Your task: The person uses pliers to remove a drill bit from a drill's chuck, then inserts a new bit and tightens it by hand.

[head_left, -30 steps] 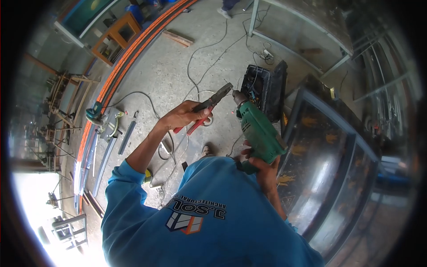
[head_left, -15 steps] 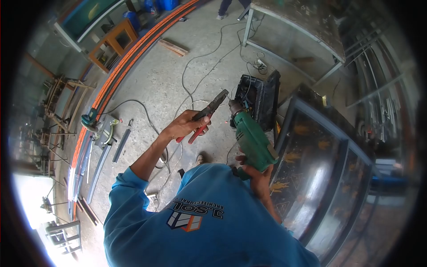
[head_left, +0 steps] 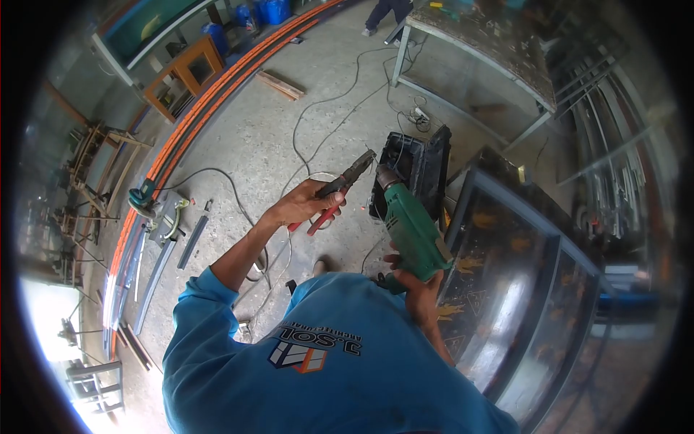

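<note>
My left hand [head_left: 303, 205] is closed around a pair of pliers [head_left: 356, 171] with dark jaws and red handles. The pliers point up and to the right, with their jaws right by the thin bit at the front of the drill. A green power drill [head_left: 413, 230] is in my right hand [head_left: 419, 288], whose fingers wrap its grip. The drill's chuck [head_left: 387, 176] points away from me, toward the pliers' tip. Both tools are held up in front of my body, above the concrete floor.
A black tool case [head_left: 402, 155] lies open past the drill. At right stands a dark metal frame with glossy panels [head_left: 499, 289]. Cables [head_left: 307, 123] trail over the floor; a worktable [head_left: 477, 54] and a person's legs [head_left: 387, 13] are beyond. Orange-edged bars [head_left: 217, 90] lie at left.
The pliers' jaws have come slightly right and nearer to the drill bit. Both grips are the same. The whole view has shifted a little.
</note>
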Motion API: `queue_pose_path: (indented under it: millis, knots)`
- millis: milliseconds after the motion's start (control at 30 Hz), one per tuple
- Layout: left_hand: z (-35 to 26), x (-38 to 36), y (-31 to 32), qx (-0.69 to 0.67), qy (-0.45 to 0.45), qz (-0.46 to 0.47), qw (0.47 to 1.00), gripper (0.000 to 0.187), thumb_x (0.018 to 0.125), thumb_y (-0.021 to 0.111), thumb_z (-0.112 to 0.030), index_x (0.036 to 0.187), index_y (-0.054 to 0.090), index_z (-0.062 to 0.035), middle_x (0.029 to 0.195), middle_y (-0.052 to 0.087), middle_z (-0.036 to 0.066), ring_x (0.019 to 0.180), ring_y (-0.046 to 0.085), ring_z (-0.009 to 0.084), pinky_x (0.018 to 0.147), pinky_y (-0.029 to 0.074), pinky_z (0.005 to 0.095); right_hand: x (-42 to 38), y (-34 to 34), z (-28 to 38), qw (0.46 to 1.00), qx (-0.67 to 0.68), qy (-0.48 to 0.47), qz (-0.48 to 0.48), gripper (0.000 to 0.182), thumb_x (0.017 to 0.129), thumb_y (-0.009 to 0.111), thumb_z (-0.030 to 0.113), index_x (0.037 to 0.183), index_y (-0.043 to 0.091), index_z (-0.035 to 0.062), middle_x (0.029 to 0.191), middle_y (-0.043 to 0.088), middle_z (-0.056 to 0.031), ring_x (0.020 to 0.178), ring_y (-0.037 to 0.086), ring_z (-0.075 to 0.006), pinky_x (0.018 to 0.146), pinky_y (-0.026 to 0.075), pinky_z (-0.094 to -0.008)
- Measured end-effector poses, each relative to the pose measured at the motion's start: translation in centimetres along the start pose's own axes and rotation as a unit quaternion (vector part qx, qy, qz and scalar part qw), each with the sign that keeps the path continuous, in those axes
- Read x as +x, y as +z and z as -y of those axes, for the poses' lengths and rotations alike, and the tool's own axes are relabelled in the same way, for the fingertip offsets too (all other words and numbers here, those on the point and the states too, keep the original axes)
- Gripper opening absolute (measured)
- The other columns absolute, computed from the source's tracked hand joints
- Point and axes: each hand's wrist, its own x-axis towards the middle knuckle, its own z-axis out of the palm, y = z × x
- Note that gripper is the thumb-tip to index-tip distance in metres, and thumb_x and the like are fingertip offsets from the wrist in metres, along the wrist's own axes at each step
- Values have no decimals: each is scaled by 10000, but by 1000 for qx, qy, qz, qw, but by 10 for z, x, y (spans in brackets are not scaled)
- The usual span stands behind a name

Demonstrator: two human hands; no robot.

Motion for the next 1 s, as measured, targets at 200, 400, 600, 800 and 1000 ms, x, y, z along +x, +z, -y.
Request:
queue_pose_path:
  millis: [200,400,600,800,1000]
  knots:
    - [9,4,17,73,-58,-100,991,406,851,564,-386,743,585,5,597,578,53,563,556,112,531,439,267,12,-1,-13,995,91,43,13,418,673,572,-42,1082,492,-21,819,587,-103,697,578,-180,631,480,-305]
    - [12,19,18,61,-71,-144,985,403,836,557,-378,713,550,6,555,519,53,361,473,125,324,361,272,16,2,-10,984,160,78,-3,391,639,577,-41,1025,512,-31,785,578,-107,669,569,-180,603,474,-303]
    - [27,27,28,-21,-45,-197,979,399,828,570,-362,738,558,26,556,508,59,341,437,113,314,339,275,21,-9,-16,985,157,74,10,458,608,571,-37,1062,505,-42,806,584,-109,677,577,-201,623,492,-334]
    - [43,38,28,-119,-7,-254,960,426,830,581,-394,759,571,26,597,549,65,522,537,121,484,435,262,19,-3,-6,991,117,67,1,496,611,595,25,1093,493,-35,902,589,-148,736,604,-236,599,515,-327]
    - [45,26,-9,-94,-48,-249,963,453,867,527,-400,910,575,48,780,585,95,709,581,166,678,499,322,19,-3,-6,991,112,74,-1,527,607,588,26,1120,481,-34,944,593,-168,755,609,-255,622,500,-338]
